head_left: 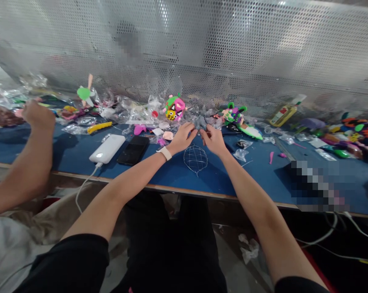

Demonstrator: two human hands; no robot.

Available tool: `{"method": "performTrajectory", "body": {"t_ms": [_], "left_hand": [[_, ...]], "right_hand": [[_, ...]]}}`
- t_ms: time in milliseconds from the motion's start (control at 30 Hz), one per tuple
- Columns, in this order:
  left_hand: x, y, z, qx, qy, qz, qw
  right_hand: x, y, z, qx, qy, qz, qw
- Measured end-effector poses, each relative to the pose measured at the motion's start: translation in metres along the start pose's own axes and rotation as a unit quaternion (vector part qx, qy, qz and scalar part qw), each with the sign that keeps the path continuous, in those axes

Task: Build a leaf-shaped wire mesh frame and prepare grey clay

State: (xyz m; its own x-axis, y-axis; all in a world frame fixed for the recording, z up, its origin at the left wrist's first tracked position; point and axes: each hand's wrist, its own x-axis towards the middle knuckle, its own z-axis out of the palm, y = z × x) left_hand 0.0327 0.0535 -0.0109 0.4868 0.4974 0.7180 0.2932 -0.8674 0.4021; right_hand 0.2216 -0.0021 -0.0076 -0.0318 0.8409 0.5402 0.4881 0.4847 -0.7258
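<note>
Both my hands reach forward over a blue table (178, 175). My left hand (181, 137), with a white band at the wrist, and my right hand (213, 138) meet at a crumpled clear plastic bag (200, 121), fingers curled and pinching it. Just in front of the hands lies a wire mesh ball frame (196, 158). Behind the bag sits a pink and green clay ball figure (175, 107), and to the right a green and purple clay figure (233, 114).
A white power bank (107, 149) with a cable and a black phone (133, 149) lie left of my hands. Another person's arm (31, 158) reaches in at the far left. Clay pieces and plastic wrappers litter the back edge; a perforated metal screen (202, 53) stands behind.
</note>
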Motion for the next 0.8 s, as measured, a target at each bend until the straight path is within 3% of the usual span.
{"method": "performTrajectory", "body": {"t_ms": [267,367,600,800], "left_hand": [[0.000,0.001,-0.008,-0.119,0.002,-0.062,0.991],[-0.001,-0.007,-0.006,-0.135,-0.006,-0.075,0.988],[-0.001,-0.014,0.003,-0.041,0.028,0.000,0.999],[-0.002,-0.009,0.000,0.019,0.037,0.054,0.998]], "right_hand": [[0.001,0.004,0.005,0.068,-0.026,0.021,0.997],[-0.001,0.001,0.003,0.048,-0.041,0.008,0.998],[-0.007,-0.009,-0.002,-0.029,-0.063,-0.072,0.995],[-0.005,-0.023,0.005,-0.147,0.015,-0.062,0.987]]}}
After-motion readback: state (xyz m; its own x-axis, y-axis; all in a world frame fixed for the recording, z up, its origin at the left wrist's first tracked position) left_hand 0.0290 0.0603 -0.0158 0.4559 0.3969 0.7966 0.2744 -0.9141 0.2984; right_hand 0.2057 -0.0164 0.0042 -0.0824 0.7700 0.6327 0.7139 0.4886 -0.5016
